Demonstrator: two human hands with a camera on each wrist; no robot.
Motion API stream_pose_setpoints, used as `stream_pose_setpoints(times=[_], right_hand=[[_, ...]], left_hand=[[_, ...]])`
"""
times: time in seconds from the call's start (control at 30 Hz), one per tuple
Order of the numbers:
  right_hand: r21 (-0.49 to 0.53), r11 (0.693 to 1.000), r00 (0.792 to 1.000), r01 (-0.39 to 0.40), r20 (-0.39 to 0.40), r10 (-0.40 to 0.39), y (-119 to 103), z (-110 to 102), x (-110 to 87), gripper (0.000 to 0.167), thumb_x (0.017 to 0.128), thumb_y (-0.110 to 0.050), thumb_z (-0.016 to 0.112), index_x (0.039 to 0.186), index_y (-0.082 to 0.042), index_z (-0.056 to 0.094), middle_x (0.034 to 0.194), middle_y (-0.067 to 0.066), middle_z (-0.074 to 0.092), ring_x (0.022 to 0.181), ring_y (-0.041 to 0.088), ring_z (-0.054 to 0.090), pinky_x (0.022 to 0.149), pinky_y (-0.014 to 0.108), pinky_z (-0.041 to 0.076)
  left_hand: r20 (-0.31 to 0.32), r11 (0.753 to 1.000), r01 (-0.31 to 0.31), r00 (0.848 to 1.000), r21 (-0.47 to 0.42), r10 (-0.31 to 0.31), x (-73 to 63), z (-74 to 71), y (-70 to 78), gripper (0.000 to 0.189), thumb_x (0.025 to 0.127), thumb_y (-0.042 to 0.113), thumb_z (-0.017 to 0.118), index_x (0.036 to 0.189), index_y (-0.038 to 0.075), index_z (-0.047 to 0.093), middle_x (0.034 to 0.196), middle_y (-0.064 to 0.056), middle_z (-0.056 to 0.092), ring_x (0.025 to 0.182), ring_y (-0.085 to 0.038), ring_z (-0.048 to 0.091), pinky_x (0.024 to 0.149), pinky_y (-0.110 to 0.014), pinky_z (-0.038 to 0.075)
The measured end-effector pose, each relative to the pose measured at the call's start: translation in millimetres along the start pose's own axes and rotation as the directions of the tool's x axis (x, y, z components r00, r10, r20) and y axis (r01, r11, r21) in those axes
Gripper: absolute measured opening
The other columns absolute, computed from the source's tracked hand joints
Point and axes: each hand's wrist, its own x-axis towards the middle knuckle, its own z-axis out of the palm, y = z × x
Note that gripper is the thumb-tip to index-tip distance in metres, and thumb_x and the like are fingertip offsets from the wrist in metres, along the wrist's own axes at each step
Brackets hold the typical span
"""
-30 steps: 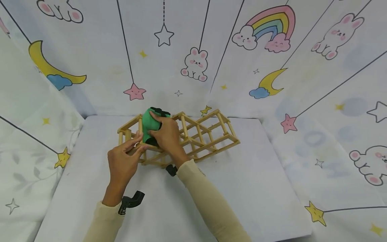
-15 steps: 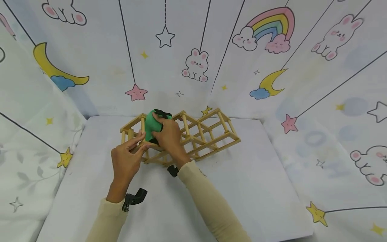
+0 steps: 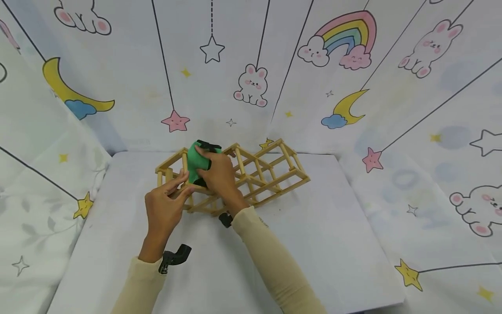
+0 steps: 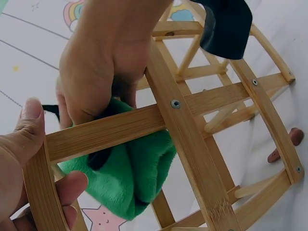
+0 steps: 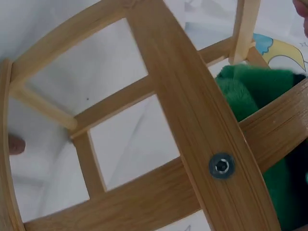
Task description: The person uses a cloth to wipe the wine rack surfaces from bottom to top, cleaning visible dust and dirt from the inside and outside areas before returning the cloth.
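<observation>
A light wooden rack of crossed slats and pegs (image 4: 195, 159) stands on the white surface, its open cells facing up. A green plush thing with black parts (image 3: 196, 163) sits in one cell near the left end; its full shape is hidden. My right hand (image 3: 219, 174) grips the plush from above, thumb and fingers pressed into it. With thumb and fingers, my left hand (image 3: 162, 209) pinches a slat at the rack's front left. Close up in the right wrist view, rack slats cross in front of the green plush (image 5: 240, 98).
Behind the rack rises a white cloth backdrop (image 3: 211, 96) printed with rabbits, stars and moons. A small brown object (image 4: 286, 145) lies beyond the rack's slats in the left wrist view; its kind is unclear. A black mount (image 3: 174, 257) sticks out from my left wrist.
</observation>
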Motion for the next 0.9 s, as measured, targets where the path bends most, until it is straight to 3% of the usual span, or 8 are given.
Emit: stream_pose_setpoints(times=[0.1, 0.2, 0.37, 0.5, 0.67, 0.8, 0.9], right_hand=[[0.02, 1.0, 0.994, 0.006, -0.109, -0.004, 0.1, 3.3, 2.4, 0.065, 0.094, -0.016, 0.084, 0.151, -0.034, 0.058, 0.149, 0.009, 0.066, 0.135, 0.031, 0.063, 0.109, 0.044, 0.055], [0.084, 0.992, 0.966, 0.096, -0.246, -0.073, -0.1, 3.4, 2.1, 0.064, 0.097, -0.014, 0.08, 0.154, -0.028, 0.056, 0.15, 0.011, 0.064, 0.139, 0.029, 0.06, 0.114, 0.042, 0.052], [0.201, 0.943, 0.939, 0.264, -0.279, -0.203, -17.0, -15.0, 3.1, 0.063, 0.098, -0.01, 0.077, 0.155, -0.026, 0.056, 0.157, 0.01, 0.058, 0.143, 0.025, 0.058, 0.113, 0.036, 0.053], [0.218, 0.919, 0.934, 0.328, -0.222, -0.281, -37.2, -31.3, 14.0, 0.066, 0.098, -0.011, 0.078, 0.157, -0.027, 0.054, 0.158, 0.01, 0.057, 0.146, 0.022, 0.055, 0.115, 0.034, 0.051], [0.272, 0.902, 0.942, 0.336, -0.071, -0.329, -55.2, -34.2, 23.9, 0.074, 0.097, -0.013, 0.08, 0.16, -0.035, 0.048, 0.163, 0.004, 0.052, 0.148, 0.017, 0.052, 0.116, 0.032, 0.049], [0.322, 0.896, 0.939, 0.305, 0.059, -0.34, -64.6, -28.0, 29.7, 0.079, 0.097, -0.014, 0.081, 0.162, -0.037, 0.044, 0.167, 0.002, 0.046, 0.15, 0.016, 0.049, 0.118, 0.029, 0.045], [0.349, 0.892, 0.933, 0.288, 0.11, -0.344, -68.1, -23.9, 33.6, 0.081, 0.096, -0.014, 0.082, 0.164, -0.036, 0.042, 0.168, 0.002, 0.045, 0.151, 0.014, 0.048, 0.119, 0.027, 0.044]], left_hand=[[0.001, 1.0, 0.005, 1.0, -0.003, -0.005, -0.5, -0.9, -1.5, 0.043, 0.083, 0.01, 0.09, 0.125, 0.005, 0.078, 0.129, -0.011, 0.075, 0.118, -0.023, 0.072, 0.085, -0.008, 0.054], [0.002, 1.0, 0.005, 1.0, 0.002, -0.005, -1.8, -0.7, -2.8, 0.044, 0.084, 0.013, 0.09, 0.126, 0.007, 0.078, 0.13, -0.01, 0.074, 0.12, -0.023, 0.072, 0.087, -0.007, 0.053], [-0.007, 1.0, 0.004, 1.0, 0.007, -0.004, -3.2, -2.3, -0.8, 0.045, 0.085, 0.013, 0.089, 0.127, 0.007, 0.077, 0.131, -0.011, 0.074, 0.121, -0.024, 0.072, 0.087, -0.006, 0.052], [0.016, 0.997, -0.003, 1.0, 0.074, 0.002, -4.1, -4.8, 1.0, 0.048, 0.086, 0.014, 0.088, 0.131, 0.006, 0.075, 0.134, -0.009, 0.072, 0.116, -0.027, 0.075, 0.081, -0.002, 0.05], [0.041, 0.982, -0.034, 0.999, 0.185, 0.027, -10.6, -8.4, -0.5, 0.049, 0.09, 0.017, 0.085, 0.137, 0.01, 0.072, 0.132, -0.01, 0.075, 0.103, -0.031, 0.079, 0.071, -0.005, 0.045], [-0.057, 0.972, -0.049, 0.996, 0.23, 0.063, -19.0, -13.4, -6.2, 0.049, 0.088, 0.018, 0.088, 0.134, 0.012, 0.074, 0.114, -0.015, 0.081, 0.096, -0.031, 0.071, 0.074, -0.022, 0.047], [-0.182, 0.97, -0.021, 0.981, 0.243, 0.067, -27.6, -19.4, -15.5, 0.048, 0.086, 0.015, 0.089, 0.132, 0.008, 0.075, 0.118, -0.015, 0.08, 0.102, -0.033, 0.07, 0.086, -0.024, 0.048]])
